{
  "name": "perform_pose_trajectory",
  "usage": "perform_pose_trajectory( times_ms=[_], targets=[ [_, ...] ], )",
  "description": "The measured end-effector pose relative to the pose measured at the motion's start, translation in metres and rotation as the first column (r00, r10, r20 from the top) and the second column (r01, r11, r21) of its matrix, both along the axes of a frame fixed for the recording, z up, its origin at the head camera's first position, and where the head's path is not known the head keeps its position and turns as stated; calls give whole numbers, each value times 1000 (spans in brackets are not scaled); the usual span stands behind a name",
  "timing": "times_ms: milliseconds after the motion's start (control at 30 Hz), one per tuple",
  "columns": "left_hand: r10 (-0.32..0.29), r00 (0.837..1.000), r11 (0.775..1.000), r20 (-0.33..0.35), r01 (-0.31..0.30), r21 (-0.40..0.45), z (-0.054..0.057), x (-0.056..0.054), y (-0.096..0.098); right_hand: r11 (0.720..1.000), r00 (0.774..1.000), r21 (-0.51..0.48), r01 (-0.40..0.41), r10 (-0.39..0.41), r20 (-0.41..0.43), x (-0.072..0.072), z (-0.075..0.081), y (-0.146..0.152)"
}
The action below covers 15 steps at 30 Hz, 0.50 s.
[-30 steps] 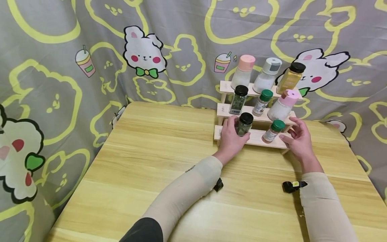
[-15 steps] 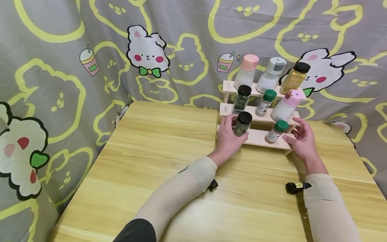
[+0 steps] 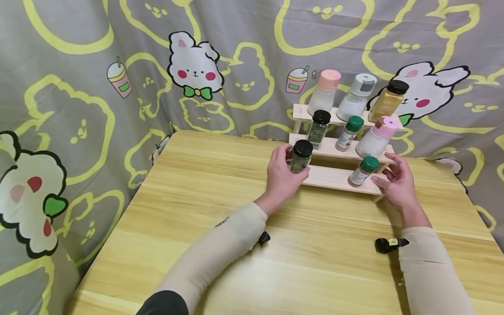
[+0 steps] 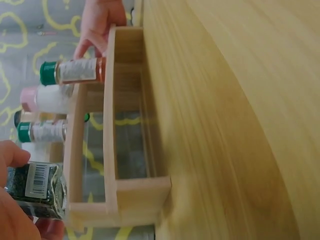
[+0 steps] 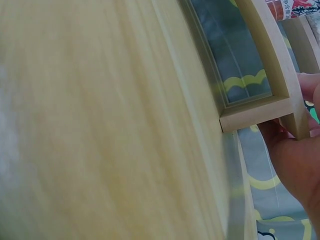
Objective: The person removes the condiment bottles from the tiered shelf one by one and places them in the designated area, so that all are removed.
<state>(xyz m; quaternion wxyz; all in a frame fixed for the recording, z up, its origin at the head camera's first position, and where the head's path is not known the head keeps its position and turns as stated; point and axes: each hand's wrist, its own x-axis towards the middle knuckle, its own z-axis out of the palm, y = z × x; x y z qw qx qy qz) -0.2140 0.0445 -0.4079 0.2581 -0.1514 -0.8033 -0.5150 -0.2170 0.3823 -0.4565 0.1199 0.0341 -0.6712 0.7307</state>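
My left hand [image 3: 282, 176] grips a black-capped glass jar of dark green herbs [image 3: 300, 161], raised off the left part of the lowest shelf. In the left wrist view the bottom and barcode label of this jar [image 4: 37, 182] show, apart from the wood. My right hand [image 3: 400, 186] holds the right end of the three-tier wooden rack [image 3: 328, 177], thumb by the lowest shelf and fingers by the middle one. A small green-capped bottle [image 3: 359, 176] stands on the lowest shelf beside it. The right wrist view shows that hand [image 5: 295, 165] at the rack's end [image 5: 280, 60], its fingers partly hidden.
On the middle shelf stand another herb jar [image 3: 317, 133], a green-capped bottle [image 3: 345, 138] and a pink-lidded shaker [image 3: 372, 142]. The top shelf bears a salmon-lidded shaker [image 3: 322, 98], a grey-lidded one [image 3: 352, 103] and a yellow jar [image 3: 383, 106]. Behind the wooden table [image 3: 189, 192] hangs a patterned curtain.
My left hand has lifted the herb jar off the lowest shelf and carried it left, to beyond the rack's left end. The right hand keeps its hold on the rack.
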Motion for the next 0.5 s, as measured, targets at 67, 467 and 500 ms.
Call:
perform_pose_trajectory(
  times_ms=[67, 467, 500],
  targets=[
    [11, 1000, 1000, 2, -11, -5, 1, -1, -6, 1000, 1000, -5, -2, 2, -2, 0, 0, 0],
    [94, 996, 994, 5, -94, 47, -3, -19, -38, 999, 1000, -28, -21, 21, -13, -1, 0, 1],
    [101, 995, 993, 13, -102, 51, -5, -22, -40, 999, 1000, -32, -23, 22, -15, 0, -1, 1]
  ],
)
